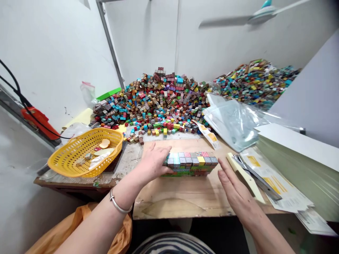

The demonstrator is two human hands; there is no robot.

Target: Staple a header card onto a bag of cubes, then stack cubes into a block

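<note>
A brick-shaped stack of small printed cubes (191, 163), arranged in neat rows, sits on a wooden board (172, 197). Grey, yellow, pink and green faces show on it. My left hand (152, 162) is at the stack's left end with thumb and fingers spread, partly covering that end. At the opposite end, my right hand (238, 192) is held flat with fingers stretched out, its fingertips close to the right side; whether they touch it I cannot tell.
A big heap of loose cubes (161, 102) lies behind the board, with another heap (256, 83) at the back right. A yellow basket (66, 167) stands left. On the right are clear plastic bags (233, 120), a cream-handled metal tool (246, 180), printed labels (280, 183) and stacked sheets (299, 155).
</note>
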